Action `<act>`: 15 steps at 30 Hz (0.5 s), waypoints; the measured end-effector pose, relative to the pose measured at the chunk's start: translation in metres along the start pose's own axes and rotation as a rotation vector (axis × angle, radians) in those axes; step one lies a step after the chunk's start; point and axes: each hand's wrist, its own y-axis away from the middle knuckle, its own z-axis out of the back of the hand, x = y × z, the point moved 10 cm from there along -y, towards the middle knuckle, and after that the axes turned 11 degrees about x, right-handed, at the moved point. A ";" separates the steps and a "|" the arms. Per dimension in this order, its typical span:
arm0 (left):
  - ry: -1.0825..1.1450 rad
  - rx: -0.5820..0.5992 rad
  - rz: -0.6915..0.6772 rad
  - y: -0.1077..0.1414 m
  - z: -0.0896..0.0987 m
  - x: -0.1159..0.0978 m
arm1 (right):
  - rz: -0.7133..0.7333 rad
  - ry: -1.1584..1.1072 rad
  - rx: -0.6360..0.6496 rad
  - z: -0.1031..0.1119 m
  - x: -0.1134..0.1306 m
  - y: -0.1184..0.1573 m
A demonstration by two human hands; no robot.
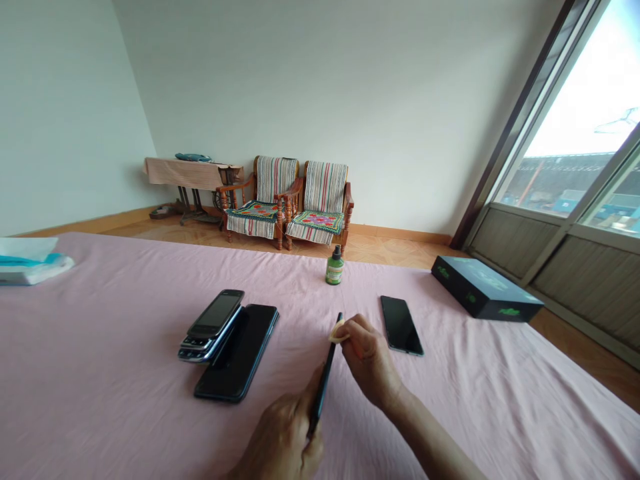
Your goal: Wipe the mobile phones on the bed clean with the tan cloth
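My left hand grips a dark phone by its lower end, turned so that its thin edge faces me. Pinched in the fingers of my right hand is a small cream-coloured pad or cloth, which touches the phone near its upper end. To the left, a large black phone lies on the bed-like pink cloth, with several smaller phones piled partly over it. Right of my hands lies another black phone, screen up. Beyond them stands a green bottle with a black top.
Pink cloth covers the surface, slightly wrinkled. A black box with green lettering sits at the right; a white and blue packet is at the left edge. Beyond are two wooden chairs and a cloth-covered table.
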 end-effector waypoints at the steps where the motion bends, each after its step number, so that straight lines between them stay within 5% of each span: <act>1: 0.008 0.004 -0.003 0.000 0.001 -0.001 | 0.002 -0.006 0.005 -0.001 0.000 0.000; 15: -0.094 -0.085 -0.060 0.000 -0.001 0.007 | -0.019 0.005 -0.048 0.000 0.000 0.002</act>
